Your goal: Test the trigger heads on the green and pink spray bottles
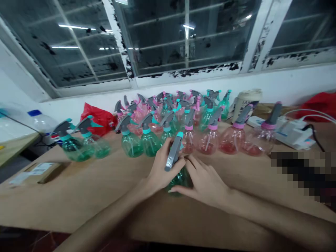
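A green spray bottle (179, 179) with a grey and teal trigger head (174, 152) stands near the middle of the table, between my two hands. My left hand (164, 166) is wrapped round its neck and spray head from the left. From the right, my right hand (206, 178) grips the body, its thumb low on the front and its fingers at the shoulder. The two hands meet just below the head, and they hide much of the bottle. Right behind it stand a green spray bottle (151, 143) and a pink spray bottle (207, 141).
Several more spray bottles fill the back of the table (105, 196). Green bottles (76, 148) stand at the left by a small cardboard box (44, 173). To the right are a paper cup (245, 103), a white power strip (294, 134) with cables, and a red bag (319, 106).
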`<state>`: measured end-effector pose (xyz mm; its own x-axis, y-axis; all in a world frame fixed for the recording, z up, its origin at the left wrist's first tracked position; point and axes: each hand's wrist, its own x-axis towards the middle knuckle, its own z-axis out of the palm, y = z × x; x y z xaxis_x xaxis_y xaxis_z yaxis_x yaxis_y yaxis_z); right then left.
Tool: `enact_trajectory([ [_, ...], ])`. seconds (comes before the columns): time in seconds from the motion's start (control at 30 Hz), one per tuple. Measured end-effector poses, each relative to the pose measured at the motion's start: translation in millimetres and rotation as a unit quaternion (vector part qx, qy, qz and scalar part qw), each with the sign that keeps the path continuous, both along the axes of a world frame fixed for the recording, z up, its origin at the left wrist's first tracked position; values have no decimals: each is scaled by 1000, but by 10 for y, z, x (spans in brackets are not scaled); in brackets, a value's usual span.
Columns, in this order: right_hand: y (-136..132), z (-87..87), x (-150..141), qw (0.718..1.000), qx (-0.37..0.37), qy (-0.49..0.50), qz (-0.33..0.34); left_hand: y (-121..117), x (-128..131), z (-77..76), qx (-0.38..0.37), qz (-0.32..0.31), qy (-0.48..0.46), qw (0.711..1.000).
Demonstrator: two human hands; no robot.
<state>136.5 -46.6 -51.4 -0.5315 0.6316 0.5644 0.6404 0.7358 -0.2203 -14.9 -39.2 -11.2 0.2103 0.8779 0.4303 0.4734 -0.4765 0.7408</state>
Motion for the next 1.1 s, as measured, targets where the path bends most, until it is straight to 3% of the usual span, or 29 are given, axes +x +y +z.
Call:
enact_trajectory([
  [0.27,298,-170,533,996,-41,-3,77,293,256,-51,-3,-62,-40,997],
  [0.47,391,-417,820,997,-60,-17,53,325,250,-3,-9,-80,-39,996],
  [0.77,469,-584,865,993,-82,-64,63,311,285,27,-2,-37,2,999],
  [1.1,456,-604,852,994,-95,-27,37,378,241,14,30,-78,10,996],
])
